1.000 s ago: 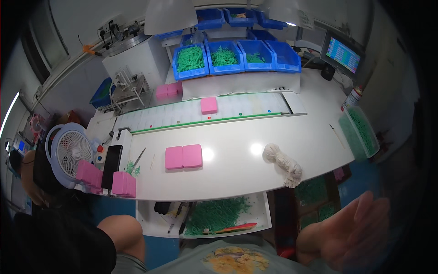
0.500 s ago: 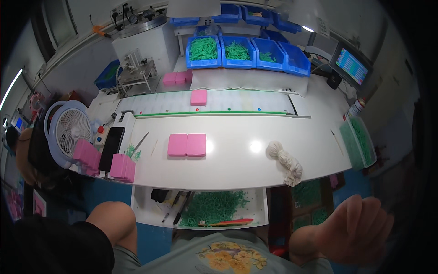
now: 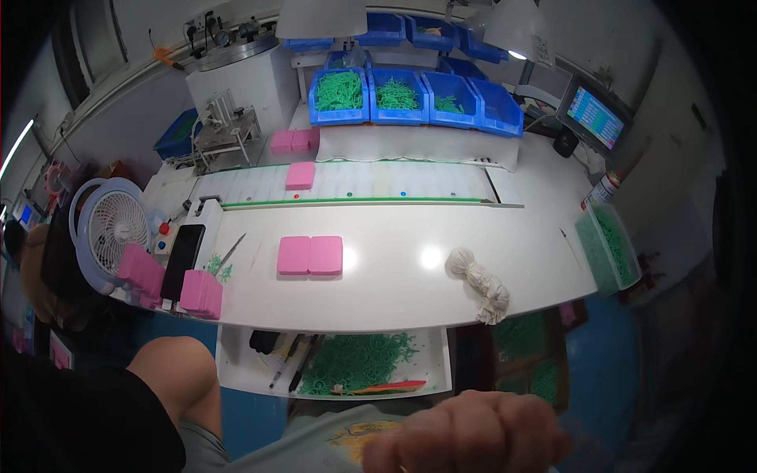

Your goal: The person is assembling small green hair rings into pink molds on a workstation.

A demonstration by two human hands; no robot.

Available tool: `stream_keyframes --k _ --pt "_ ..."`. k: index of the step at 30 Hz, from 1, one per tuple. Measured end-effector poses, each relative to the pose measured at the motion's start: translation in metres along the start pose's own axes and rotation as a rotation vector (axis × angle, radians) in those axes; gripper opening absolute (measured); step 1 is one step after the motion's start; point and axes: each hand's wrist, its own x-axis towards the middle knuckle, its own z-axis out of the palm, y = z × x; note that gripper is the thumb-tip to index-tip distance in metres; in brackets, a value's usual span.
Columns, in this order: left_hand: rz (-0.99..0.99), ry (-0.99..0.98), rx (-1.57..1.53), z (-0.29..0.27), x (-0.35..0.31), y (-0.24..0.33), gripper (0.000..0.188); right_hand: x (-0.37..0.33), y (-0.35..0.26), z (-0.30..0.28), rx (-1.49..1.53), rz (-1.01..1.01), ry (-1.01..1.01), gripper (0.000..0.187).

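My right hand (image 3: 473, 432) is close and blurred at the lower edge, in front of my shirt. Its fingers are curled in, and whatever they may hold is hidden. My left hand is out of view. Two pink square blocks (image 3: 310, 255) lie side by side on the white table (image 3: 378, 296). Farther right is a twisted off-white cloth bundle (image 3: 479, 285). Below the table edge, a pulled-out drawer (image 3: 438, 363) holds small green rings (image 3: 355, 359), pens and a red strip. One pink block (image 3: 300, 176) sits on the pale conveyor belt (image 3: 410, 183).
Blue bins (image 3: 397, 96) with green pieces stand behind the belt. To the left are a fan (image 3: 117, 225), stacked pink blocks (image 3: 202, 293) and a black phone-like slab (image 3: 183, 260). A clear tub of green pieces (image 3: 609, 244) and a monitor (image 3: 593, 114) are on the right.
My right hand has swung left and down from the far right to the front of my shirt. The belt's pink block has slid left. The whole view has shifted slightly.
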Motion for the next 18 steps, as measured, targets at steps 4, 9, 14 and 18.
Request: stream_keyframes --k 4,9,14,18 --pt "0.05 -0.024 0.003 -0.005 0.009 0.004 0.033 -0.017 0.047 0.001 -0.172 -0.055 0.097 0.026" --pt "0.063 -0.056 -0.008 0.01 0.018 0.001 0.034 0.006 0.041 0.026 -0.06 -0.011 -0.002 0.018" --pt "0.076 -0.073 -0.019 0.016 0.024 0.004 0.035 0.019 0.06 0.033 -0.041 -0.272 -0.068 0.014" --pt "0.076 -0.084 -0.016 -0.007 0.012 0.012 0.036 0.013 0.068 0.039 0.026 -0.318 -0.059 0.014"
